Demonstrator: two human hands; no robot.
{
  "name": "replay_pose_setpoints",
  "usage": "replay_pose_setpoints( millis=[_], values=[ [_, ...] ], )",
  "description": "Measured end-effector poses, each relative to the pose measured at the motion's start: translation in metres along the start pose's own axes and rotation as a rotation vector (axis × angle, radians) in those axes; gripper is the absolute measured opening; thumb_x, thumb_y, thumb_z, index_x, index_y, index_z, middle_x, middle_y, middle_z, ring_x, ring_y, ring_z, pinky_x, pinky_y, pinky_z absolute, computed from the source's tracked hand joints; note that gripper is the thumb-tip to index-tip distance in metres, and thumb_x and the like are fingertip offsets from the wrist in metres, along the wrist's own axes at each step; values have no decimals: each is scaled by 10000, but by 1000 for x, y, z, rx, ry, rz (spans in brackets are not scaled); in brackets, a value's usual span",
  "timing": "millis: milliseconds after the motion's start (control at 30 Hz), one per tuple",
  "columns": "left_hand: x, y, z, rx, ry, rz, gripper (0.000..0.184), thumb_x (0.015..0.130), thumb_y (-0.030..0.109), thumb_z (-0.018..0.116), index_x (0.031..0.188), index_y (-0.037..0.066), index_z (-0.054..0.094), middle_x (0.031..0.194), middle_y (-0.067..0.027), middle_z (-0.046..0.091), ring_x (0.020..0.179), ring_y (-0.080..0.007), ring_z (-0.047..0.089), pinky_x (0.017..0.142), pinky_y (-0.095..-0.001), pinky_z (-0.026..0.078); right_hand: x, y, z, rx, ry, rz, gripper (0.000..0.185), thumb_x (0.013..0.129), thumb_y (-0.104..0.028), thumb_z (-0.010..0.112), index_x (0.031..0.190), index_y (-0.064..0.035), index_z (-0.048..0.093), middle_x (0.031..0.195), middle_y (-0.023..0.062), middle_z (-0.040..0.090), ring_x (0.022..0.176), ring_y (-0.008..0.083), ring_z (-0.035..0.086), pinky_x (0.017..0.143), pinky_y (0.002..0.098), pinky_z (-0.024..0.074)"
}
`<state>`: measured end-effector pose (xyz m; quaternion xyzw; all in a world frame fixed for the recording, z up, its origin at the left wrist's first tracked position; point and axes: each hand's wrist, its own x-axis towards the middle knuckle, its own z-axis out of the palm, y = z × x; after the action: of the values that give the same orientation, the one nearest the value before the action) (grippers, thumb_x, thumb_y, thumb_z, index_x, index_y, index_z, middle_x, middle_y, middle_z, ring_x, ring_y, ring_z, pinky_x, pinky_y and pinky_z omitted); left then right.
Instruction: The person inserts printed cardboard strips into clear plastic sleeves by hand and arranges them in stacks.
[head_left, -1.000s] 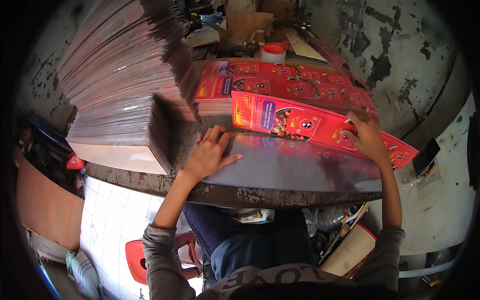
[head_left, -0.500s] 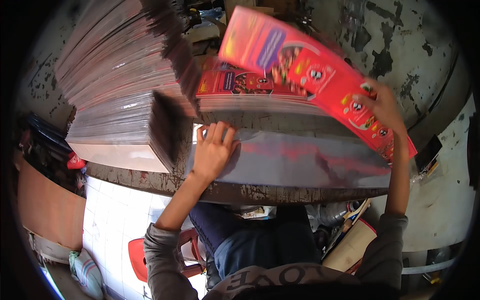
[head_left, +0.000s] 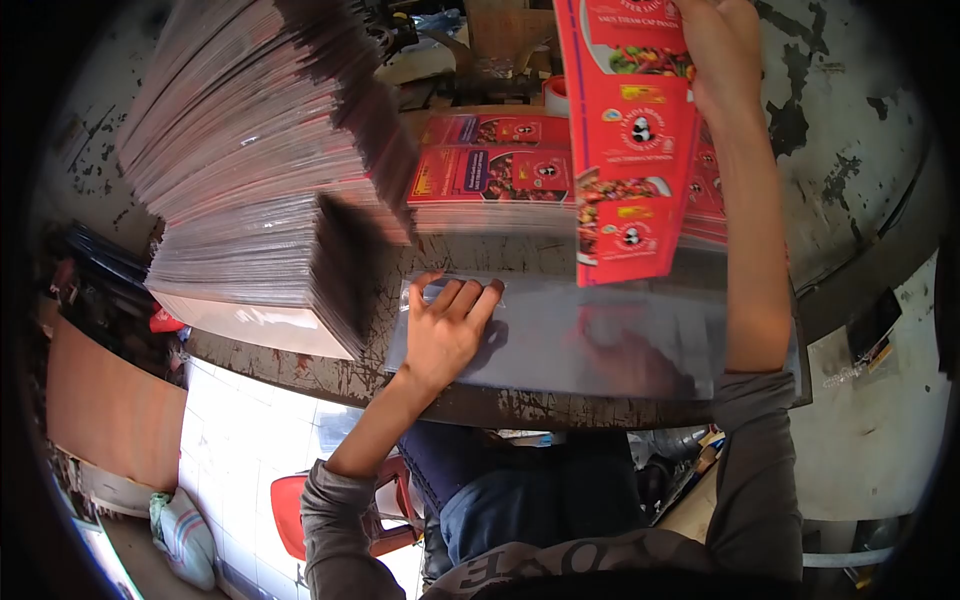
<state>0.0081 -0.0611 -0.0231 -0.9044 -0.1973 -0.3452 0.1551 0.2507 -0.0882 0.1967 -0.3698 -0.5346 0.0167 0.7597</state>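
Note:
A glossy clear plastic sleeve lies along the front of the worn table. My left hand is on its left end, fingers bent and fingertips gripping it near the upper corner. Raised over the right part of the table, my right hand is closed around a long red printed card strip with panda logos and food pictures. The strip hangs nearly upright, its top cut off by the view and its lower end above the sleeve. Behind it lies a stack of similar red printed strips.
A tall leaning pile of plastic-covered sheets fills the table's left side. A roll of tape stands behind the red stack. Below the table are a red stool and a striped sack.
My right hand has moved up and to the left, swinging the red strip from slanted to nearly upright. My left hand stays on the sleeve's left end; the view has shifted slightly.

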Motion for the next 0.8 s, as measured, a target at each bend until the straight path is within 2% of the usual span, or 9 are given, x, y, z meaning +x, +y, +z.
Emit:
replay_pose_setpoints(
  millis=[233,300,633,700,767,800],
  values=[
    [4,1,-2,-83,64,-30,168,737,128,642,896,121,588,747,22,538,738,-130,557,816,-382,361,5,16,41,90,-46,38,179,866,-77,595,1001,39,594,845,69,661,695,97,611,612,246,483],
    [-1,-3,1,-58,10,-2,180,722,128,644,894,128,589,744,23,537,739,-130,558,787,-368,360,5,26,45,82,-68,31,172,863,-70,597,995,40,604,839,66,663,697,95,610,614,240,480],
    [-1,-2,1,-12,-5,-34,177,718,88,623,887,125,586,773,24,561,755,-131,565,866,-377,368,-10,31,59,55,-92,116,167,845,-62,618,977,41,608,827,62,660,689,98,605,626,242,473],
    [2,-2,1,-11,139,-17,151,736,100,631,877,113,576,834,1,576,798,-163,555,844,-397,365,-15,36,58,-60,-162,55,158,840,-69,623,958,36,609,821,60,658,692,96,603,627,243,468],
    [3,0,-2,-6,140,-61,138,749,138,630,873,127,570,846,3,555,807,-167,535,819,-399,362,-19,37,56,-28,-177,76,149,838,-77,625,942,29,609,817,61,658,699,91,601,627,247,468],
    [2,0,-3,1,139,-106,130,762,176,630,868,142,565,858,5,535,817,-170,516,794,-402,359,-20,32,53,-109,-166,57,152,838,-75,622,946,31,606,816,65,658,701,94,604,625,247,467]
  ],
)
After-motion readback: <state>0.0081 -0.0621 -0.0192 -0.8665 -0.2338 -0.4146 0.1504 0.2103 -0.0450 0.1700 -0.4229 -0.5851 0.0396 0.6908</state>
